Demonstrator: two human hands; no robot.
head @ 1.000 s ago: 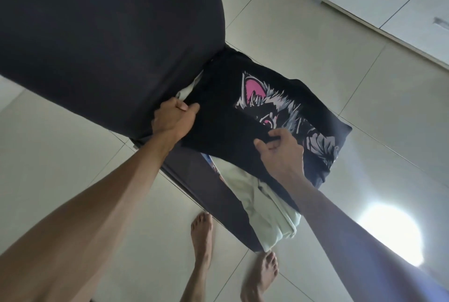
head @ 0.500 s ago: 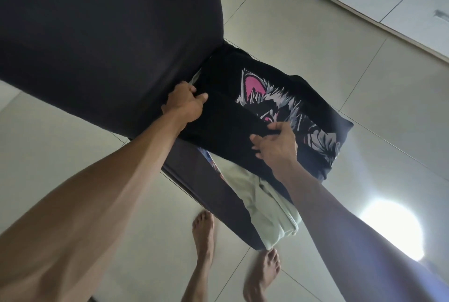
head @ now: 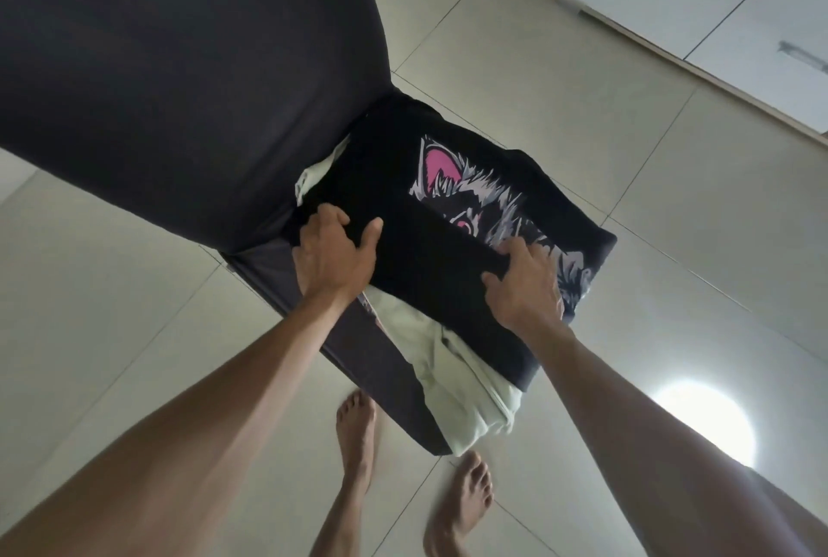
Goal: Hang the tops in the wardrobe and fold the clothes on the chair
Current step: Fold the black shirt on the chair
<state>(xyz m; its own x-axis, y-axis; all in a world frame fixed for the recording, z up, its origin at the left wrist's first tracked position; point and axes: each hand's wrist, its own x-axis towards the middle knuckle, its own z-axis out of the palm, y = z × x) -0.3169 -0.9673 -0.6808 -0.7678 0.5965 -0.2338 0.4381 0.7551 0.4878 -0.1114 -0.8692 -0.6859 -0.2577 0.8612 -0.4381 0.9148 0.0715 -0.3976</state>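
A person's left hand [head: 334,258] and right hand [head: 526,287] grip a folded black T-shirt with a pink-and-grey animal print [head: 430,243], fingers curled into its near fold. The shirt lies atop a pale green garment [head: 466,377] on the seat of a dark fabric-covered chair [head: 179,77], above a cream tiled floor [head: 582,86].
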